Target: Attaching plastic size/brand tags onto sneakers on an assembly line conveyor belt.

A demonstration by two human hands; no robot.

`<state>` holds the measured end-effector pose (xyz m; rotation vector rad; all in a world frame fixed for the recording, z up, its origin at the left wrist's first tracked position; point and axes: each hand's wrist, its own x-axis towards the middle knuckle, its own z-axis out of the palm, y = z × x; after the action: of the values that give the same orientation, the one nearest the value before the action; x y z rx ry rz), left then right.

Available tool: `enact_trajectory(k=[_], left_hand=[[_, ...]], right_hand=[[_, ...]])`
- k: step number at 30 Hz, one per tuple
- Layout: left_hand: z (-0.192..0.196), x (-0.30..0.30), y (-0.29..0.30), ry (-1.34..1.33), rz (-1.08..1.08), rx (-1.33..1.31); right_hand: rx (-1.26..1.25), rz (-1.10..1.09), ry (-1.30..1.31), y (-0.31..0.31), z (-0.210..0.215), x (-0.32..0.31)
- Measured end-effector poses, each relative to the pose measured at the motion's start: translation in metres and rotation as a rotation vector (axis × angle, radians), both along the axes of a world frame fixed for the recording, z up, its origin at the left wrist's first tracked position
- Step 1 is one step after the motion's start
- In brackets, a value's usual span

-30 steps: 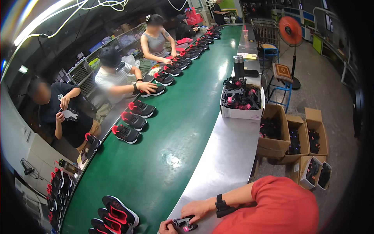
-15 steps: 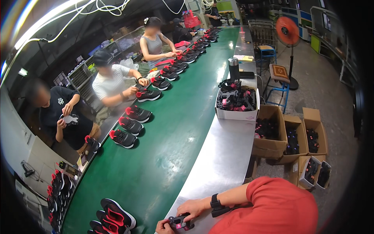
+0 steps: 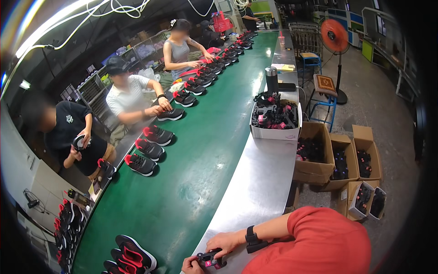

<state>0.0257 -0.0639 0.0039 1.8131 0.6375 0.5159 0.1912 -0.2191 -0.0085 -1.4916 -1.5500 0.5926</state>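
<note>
At six o'clock on the steel bench (image 3: 255, 182), both hands still close around a small black-and-pink part (image 3: 211, 261): left hand (image 3: 194, 265) pinching its near end, right hand (image 3: 230, 242) wrapping its top. Little has shifted but the view; handling continues beside black-and-red shoes (image 3: 132, 253) at seven o'clock.
</note>
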Motion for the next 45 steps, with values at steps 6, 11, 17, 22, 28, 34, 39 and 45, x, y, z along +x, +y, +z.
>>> enact_trajectory(k=[6, 11, 17, 22, 28, 34, 39, 45], left_hand=[[0.011, 0.003, -0.005, 0.023, -0.006, 0.033], [-0.002, -0.001, 0.0, 0.009, -0.011, 0.055], [-0.005, -0.001, 0.0, 0.0, -0.024, 0.102], [0.005, 0.002, -0.004, -0.009, -0.012, 0.06], [0.008, 0.004, -0.008, 0.001, -0.004, 0.031], [-0.002, 0.001, -0.004, 0.014, -0.003, 0.069], [-0.002, 0.002, -0.004, 0.018, 0.007, 0.101], [0.0, 0.004, -0.009, 0.008, 0.013, 0.017]], right_hand=[[0.065, 0.009, -0.051, -0.001, -0.002, 0.001], [0.014, 0.002, -0.026, -0.003, 0.008, 0.001], [0.008, 0.017, -0.026, -0.002, -0.001, 0.002], [0.012, 0.016, -0.015, -0.002, -0.003, 0.003], [0.064, 0.0, -0.013, -0.005, -0.004, 0.003], [0.058, -0.007, 0.017, -0.007, 0.001, 0.003], [0.068, -0.014, 0.019, -0.006, -0.004, 0.003], [-0.02, -0.003, 0.091, -0.004, -0.009, 0.008]])
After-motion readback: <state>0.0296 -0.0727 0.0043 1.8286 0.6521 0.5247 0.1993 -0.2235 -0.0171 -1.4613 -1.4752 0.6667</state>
